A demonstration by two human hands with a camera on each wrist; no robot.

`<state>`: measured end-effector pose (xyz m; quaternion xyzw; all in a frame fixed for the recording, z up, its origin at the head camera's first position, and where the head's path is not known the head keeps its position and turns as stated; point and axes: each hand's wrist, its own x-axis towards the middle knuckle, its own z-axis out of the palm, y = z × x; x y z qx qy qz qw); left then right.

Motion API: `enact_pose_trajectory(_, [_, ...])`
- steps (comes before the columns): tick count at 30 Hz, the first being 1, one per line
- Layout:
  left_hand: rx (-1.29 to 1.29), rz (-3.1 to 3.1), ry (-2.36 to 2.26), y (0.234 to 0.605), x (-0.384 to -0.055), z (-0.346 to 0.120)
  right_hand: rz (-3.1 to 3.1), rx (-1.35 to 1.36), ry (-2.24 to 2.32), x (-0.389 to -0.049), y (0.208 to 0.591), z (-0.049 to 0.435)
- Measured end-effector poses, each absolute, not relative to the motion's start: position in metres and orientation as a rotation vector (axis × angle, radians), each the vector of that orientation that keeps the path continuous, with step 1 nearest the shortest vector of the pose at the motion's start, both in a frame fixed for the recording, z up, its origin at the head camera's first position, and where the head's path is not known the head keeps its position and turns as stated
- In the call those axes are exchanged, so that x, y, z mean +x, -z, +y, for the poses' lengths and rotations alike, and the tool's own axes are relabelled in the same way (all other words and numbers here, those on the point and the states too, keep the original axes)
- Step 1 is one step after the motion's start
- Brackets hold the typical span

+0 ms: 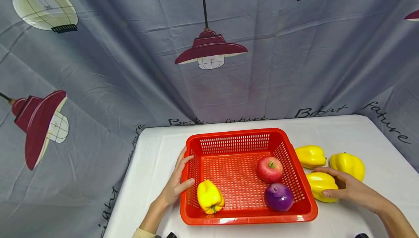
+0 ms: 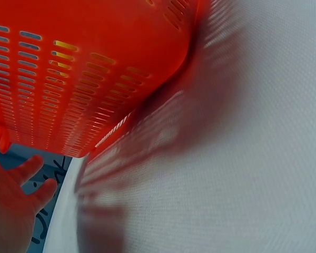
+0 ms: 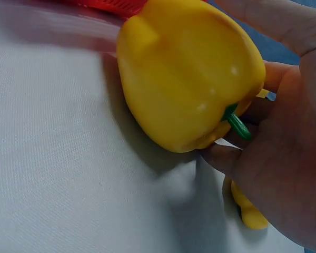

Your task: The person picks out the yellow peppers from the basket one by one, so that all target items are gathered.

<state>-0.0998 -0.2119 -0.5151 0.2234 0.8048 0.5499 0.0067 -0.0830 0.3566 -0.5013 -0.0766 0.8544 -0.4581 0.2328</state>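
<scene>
Before a grey curtain (image 1: 131, 67), at a white-covered table (image 1: 150, 150), your right hand (image 1: 353, 190) grips a yellow pepper (image 1: 319, 186) just right of the red basket (image 1: 262, 219), thumb and fingers curled about it; your left hand (image 1: 173, 188) rests at the basket's left side, fingers spread. The step appears to be the grasp; the next move likely calls for a firm hold, clear of the basket.
</scene>
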Motion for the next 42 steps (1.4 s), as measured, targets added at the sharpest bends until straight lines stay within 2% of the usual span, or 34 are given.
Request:
enact_pose_trajectory(27, [0.697,2.505,-1.741,0.514,-0.101,-0.212,2.69,-0.4,0.83,-0.092,0.427,0.341])
enact_pose_trajectory(34, [0.697,2.504,-1.739,0.514,-0.102,-0.211,2.789,-0.582,0.833,-0.104,0.41,0.327])
enact_pose_trajectory(42, [0.69,2.486,-1.749,0.514,-0.101,-0.211,2.826,-0.78,0.721,-0.114,0.407,0.31])
